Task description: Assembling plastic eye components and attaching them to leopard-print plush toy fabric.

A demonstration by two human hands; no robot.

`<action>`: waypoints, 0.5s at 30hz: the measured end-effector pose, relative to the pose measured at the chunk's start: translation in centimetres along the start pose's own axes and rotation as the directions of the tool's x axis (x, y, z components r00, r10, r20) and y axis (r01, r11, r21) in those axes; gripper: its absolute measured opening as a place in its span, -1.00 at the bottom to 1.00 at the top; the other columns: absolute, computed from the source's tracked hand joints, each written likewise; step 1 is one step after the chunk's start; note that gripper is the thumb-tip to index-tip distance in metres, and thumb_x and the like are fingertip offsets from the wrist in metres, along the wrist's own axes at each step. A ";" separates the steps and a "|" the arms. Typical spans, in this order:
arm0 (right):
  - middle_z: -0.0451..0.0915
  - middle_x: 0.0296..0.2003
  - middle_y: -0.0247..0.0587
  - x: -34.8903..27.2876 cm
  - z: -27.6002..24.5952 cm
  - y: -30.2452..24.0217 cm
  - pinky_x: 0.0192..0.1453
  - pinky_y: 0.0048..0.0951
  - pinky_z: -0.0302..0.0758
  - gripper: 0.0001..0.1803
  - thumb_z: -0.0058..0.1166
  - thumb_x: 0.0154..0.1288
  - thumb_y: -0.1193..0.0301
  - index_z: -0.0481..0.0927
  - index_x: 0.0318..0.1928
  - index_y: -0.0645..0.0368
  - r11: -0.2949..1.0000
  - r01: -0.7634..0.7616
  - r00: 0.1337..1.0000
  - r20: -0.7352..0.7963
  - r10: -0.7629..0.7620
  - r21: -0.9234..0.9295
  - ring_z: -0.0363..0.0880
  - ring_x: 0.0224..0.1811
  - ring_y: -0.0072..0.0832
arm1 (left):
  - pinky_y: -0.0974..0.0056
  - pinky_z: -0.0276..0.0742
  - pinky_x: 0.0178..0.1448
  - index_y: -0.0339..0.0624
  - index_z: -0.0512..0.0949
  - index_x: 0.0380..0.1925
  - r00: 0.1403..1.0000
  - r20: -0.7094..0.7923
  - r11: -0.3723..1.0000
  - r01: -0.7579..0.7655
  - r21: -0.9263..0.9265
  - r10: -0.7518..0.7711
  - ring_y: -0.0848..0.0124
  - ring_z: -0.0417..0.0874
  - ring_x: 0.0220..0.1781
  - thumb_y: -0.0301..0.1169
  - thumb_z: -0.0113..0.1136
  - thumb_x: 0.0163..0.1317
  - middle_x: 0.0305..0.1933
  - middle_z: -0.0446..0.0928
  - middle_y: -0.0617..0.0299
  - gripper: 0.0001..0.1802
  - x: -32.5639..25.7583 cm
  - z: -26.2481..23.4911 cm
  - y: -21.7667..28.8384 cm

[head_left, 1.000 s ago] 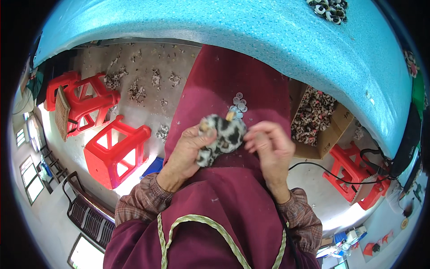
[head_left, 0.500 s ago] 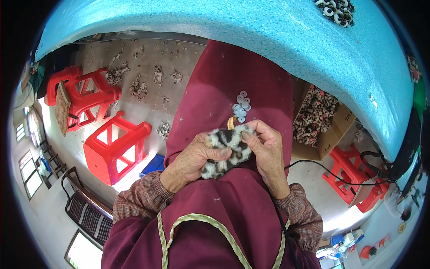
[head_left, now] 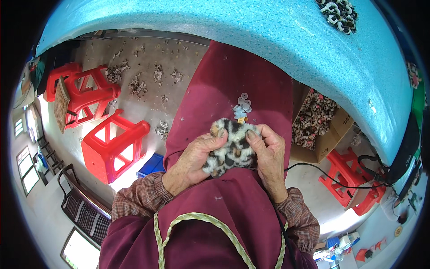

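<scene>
Between my two hands is a small piece of spotted plush fabric [head_left: 230, 152], white with black and tan patches. My left hand [head_left: 197, 154] pinches its left edge, thumb pressed on the upper left corner. At the upper right, my right hand [head_left: 268, 150] grips it with thumb on top and fingers behind. A yellowish tag [head_left: 242, 120] pokes out at the far edge of the plush. Just beyond it, several translucent plastic washers [head_left: 244, 102] lie on the maroon apron [head_left: 264, 67] over my lap.
A speckled blue table [head_left: 201, 22] curves across the far side, with a pile of black-and-white ring pieces [head_left: 339, 15]. At right stands a cardboard box [head_left: 329, 143] of spotted plush pieces [head_left: 313, 119]. Red stools [head_left: 109, 148] stand at left, fabric scraps [head_left: 138, 87] on the floor.
The plush piece has been turned and spread flatter, showing more of its surface. My left thumb has shifted from its middle to the upper left corner.
</scene>
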State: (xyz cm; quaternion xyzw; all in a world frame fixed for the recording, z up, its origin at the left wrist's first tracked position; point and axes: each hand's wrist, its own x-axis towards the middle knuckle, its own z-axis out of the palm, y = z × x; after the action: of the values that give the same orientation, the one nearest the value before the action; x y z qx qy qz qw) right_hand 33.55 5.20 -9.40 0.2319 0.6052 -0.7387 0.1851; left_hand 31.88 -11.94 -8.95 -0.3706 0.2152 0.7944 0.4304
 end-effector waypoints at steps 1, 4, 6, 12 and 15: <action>0.48 -0.53 -0.49 0.0 0.0 0.0 -0.41 -0.67 0.30 -0.80 0.09 0.29 0.37 0.54 -0.35 0.28 1.000 0.000 1.000 0.002 0.000 -0.001 0.35 -0.47 -0.78 | 0.24 0.58 0.05 -0.34 0.48 -0.08 1.000 -0.001 1.000 -0.007 -0.002 0.007 0.32 0.66 -0.10 -0.25 0.07 0.31 -0.09 0.59 0.10 -0.64 0.1 -0.1 -0.1; 0.48 -0.54 -0.50 0.0 0.0 0.2 -0.41 -0.68 0.29 -0.80 0.10 0.28 0.37 0.54 -0.37 0.27 1.000 0.006 1.000 -0.017 -0.006 0.024 0.34 -0.48 -0.79 | 0.25 0.59 0.04 -0.33 0.50 -0.10 1.000 0.002 1.000 -0.023 -0.013 0.024 0.33 0.66 -0.12 -0.28 0.11 0.29 -0.11 0.60 0.11 -0.67 0.2 0.3 -0.1; 0.47 -0.56 -0.50 0.1 -0.1 0.1 -0.43 -0.68 0.29 -0.81 0.12 0.26 0.38 0.53 -0.39 0.27 0.992 0.090 0.994 -0.047 -0.095 -0.092 0.33 -0.50 -0.80 | 0.26 0.60 0.02 -0.33 0.51 -0.12 0.999 0.011 0.999 -0.033 -0.021 0.033 0.35 0.66 -0.14 -0.29 0.14 0.27 -0.13 0.61 0.12 -0.68 0.3 0.6 0.0; 0.44 -0.63 -0.33 -0.6 0.4 -1.0 -0.45 -0.55 0.34 -0.82 0.17 0.18 0.43 0.50 -0.48 0.27 0.886 0.336 0.926 -0.061 -0.373 -0.320 0.37 -0.54 -0.69 | 0.42 0.55 -0.26 -0.35 0.55 -0.25 0.982 -0.033 0.891 -0.155 0.427 0.187 0.54 0.59 -0.36 -0.53 0.23 0.14 -0.37 0.57 0.29 -0.82 -0.2 1.1 0.1; 0.45 -0.62 -0.35 -0.3 0.3 -1.1 -0.46 -0.57 0.32 -0.79 0.17 0.21 0.40 0.52 -0.44 0.29 0.939 0.240 0.964 -0.051 -0.260 -0.247 0.36 -0.53 -0.71 | 0.45 0.54 -0.21 -0.34 0.56 -0.28 0.975 0.099 0.871 -0.223 0.438 0.200 0.56 0.58 -0.35 -0.58 0.22 0.14 -0.35 0.55 0.30 -0.86 -0.3 1.6 0.8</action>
State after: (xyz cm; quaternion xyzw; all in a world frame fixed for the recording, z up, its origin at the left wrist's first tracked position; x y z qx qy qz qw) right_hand 33.15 5.18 -8.27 0.1594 0.7213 -0.6678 0.0911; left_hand 30.70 -11.44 -7.64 -0.2161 0.4196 0.7752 0.4198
